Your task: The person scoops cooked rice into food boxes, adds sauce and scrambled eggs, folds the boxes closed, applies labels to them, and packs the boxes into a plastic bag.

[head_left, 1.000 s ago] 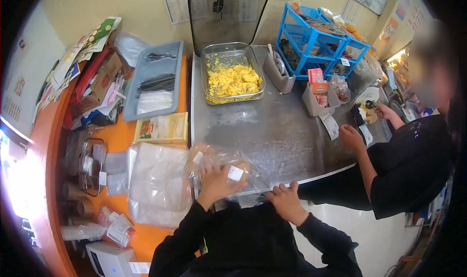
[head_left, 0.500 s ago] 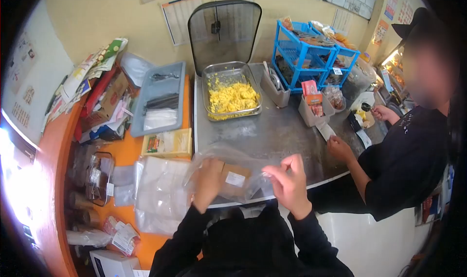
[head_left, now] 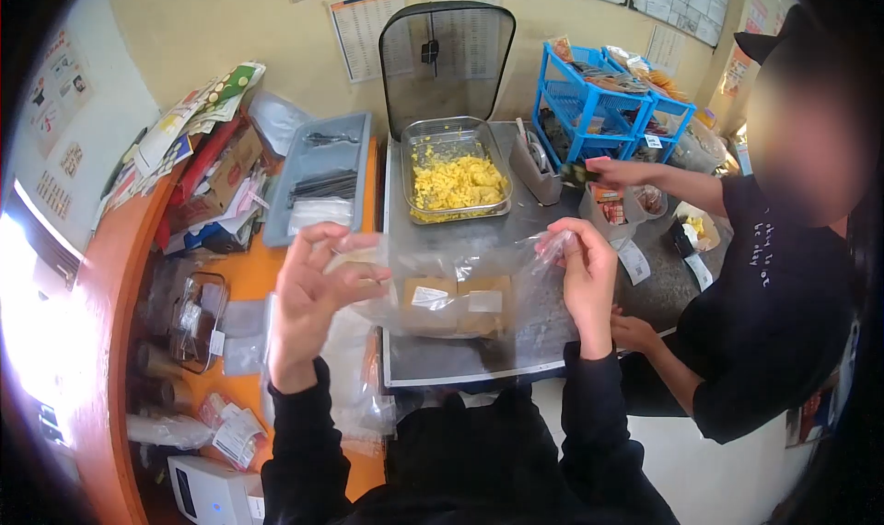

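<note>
A clear plastic bag [head_left: 460, 262] is stretched between my two hands over the near edge of the metal table. Through its film show two brown cardboard boxes [head_left: 431, 315] with white labels, apparently inside it. My left hand [head_left: 313, 290] has its thumb and fingers bent round the bag's left edge. At the opposite edge, my right hand [head_left: 589, 285] pinches the gathered film between thumb and fingers.
Behind the bag stands a glass dish [head_left: 458, 180] of yellow food. A grey-blue tray [head_left: 359, 157] of cutlery lies left, a blue rack [head_left: 589, 110] back right. Close on my right, a co-worker [head_left: 773, 276] reaches over containers on the table.
My left hand has risen and moved left, my right hand slightly right, spreading the bag. Two boxes now show side by side. The co-worker's arm has reached toward the rack.
</note>
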Action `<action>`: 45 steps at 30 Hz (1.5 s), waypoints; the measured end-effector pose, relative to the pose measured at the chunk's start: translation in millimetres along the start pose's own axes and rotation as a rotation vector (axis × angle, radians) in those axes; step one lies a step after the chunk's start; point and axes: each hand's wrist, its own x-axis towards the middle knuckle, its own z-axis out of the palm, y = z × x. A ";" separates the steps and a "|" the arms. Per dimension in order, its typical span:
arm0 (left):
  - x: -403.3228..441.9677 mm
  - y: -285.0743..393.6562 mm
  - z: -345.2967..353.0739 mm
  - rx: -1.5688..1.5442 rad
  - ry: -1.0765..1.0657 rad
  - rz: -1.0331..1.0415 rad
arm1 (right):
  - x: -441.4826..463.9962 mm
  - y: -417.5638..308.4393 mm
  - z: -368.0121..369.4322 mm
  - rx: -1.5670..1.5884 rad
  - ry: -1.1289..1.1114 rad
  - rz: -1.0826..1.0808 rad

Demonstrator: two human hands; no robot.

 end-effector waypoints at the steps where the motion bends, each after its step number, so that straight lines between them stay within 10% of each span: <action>1: -3.2 -10.2 1.7 -0.027 -0.006 0.001 | 2.2 14.6 -5.8 -0.051 -0.048 -0.011; 8: -6.1 -42.1 13.7 -0.045 -0.025 -0.050 | -18.2 15.5 -26.9 -0.053 0.069 0.190; 13: -12.7 -47.1 24.8 -0.093 0.026 -0.026 | -40.3 48.8 -49.4 -1.036 -0.246 0.085; 22: -41.9 -39.6 44.8 0.001 0.020 0.085 | 7.9 -19.8 -27.7 0.199 -0.175 0.250; 27: -43.2 -52.9 81.7 -0.120 -0.037 0.121 | -0.1 -15.0 -24.4 0.401 -0.541 0.161; 30: -27.4 -48.5 86.4 0.371 -0.398 0.199 | -29.8 -31.2 16.1 -0.011 -0.603 -0.084; 35: -3.0 -63.8 34.8 0.531 -0.249 0.376 | -27.5 -60.2 -20.3 0.192 -0.511 0.384; 39: 74.1 -155.6 69.9 -0.277 -0.218 0.071 | -29.1 -54.3 -39.3 0.094 -0.615 0.079; 43: 56.2 -220.1 131.1 -0.342 -0.554 -0.460 | -24.4 -46.6 -51.7 -0.079 -0.680 -0.093; 45: 28.2 -225.8 137.8 -0.290 -0.636 -0.690 | -6.9 -67.6 -78.6 -0.049 -0.699 0.225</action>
